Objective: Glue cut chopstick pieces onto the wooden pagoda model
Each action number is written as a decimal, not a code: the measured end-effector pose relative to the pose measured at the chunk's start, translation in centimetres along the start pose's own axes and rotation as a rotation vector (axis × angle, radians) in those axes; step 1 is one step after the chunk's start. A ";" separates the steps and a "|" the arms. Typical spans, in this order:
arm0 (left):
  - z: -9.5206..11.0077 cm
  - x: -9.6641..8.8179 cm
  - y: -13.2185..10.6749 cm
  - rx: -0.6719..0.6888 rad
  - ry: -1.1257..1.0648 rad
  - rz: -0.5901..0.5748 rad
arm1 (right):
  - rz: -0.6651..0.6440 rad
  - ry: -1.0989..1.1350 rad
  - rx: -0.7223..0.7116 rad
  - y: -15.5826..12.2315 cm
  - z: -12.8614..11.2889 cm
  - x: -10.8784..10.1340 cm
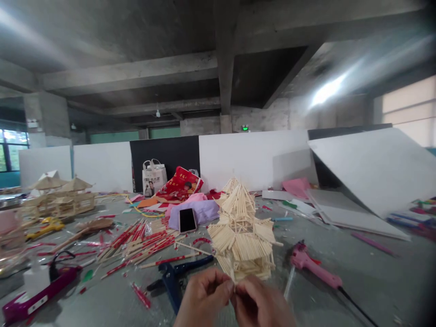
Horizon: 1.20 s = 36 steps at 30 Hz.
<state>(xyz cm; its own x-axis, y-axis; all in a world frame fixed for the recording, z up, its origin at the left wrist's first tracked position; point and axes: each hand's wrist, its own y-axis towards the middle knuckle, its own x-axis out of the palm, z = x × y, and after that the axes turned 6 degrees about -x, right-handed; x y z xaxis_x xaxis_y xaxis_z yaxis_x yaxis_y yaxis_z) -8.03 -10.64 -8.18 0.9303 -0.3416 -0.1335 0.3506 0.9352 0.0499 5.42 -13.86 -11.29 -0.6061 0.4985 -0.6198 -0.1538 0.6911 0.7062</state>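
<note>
A small tiered pagoda model [240, 238] built from pale wooden sticks stands on the grey table in front of me. Just before its lower tier, my left hand [207, 295] and my right hand [260, 299] meet with fingertips pinched together. What they pinch is too small and too covered by the fingers to name; a pale stick-like edge shows above the fingertips, perhaps part of the model. Left of my left hand lies a dark blue hand cutter [172, 281]. A pink hot glue gun [315, 268] rests to the right, its cord running toward me.
Red-and-natural chopsticks [146, 247] are scattered at left, near a phone [187, 220] on purple cloth [209, 210]. A purple power strip [42, 293] sits front left. Other stick models [61, 197] stand farther left. White boards [371, 168] lean at right.
</note>
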 end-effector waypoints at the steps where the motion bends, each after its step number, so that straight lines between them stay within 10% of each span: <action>1: 0.5 -0.1 0.4 0.014 0.021 0.015 | -0.010 0.036 0.010 0.3 -0.1 -0.5; 15: 9.2 -1.6 11.0 0.144 0.660 0.226 | -0.131 -0.019 0.064 -0.5 2.6 -4.4; 36: 11.0 0.2 11.4 0.228 1.066 0.307 | -0.105 0.105 0.167 2.5 1.3 -5.0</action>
<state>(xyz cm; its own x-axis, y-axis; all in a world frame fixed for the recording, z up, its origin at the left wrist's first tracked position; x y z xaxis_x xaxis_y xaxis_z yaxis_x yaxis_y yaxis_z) -2.70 -1.06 3.25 0.4523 0.2552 -0.8546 0.2359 0.8898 0.3906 9.09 -13.89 -6.88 -0.6729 0.3682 -0.6415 -0.0944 0.8174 0.5682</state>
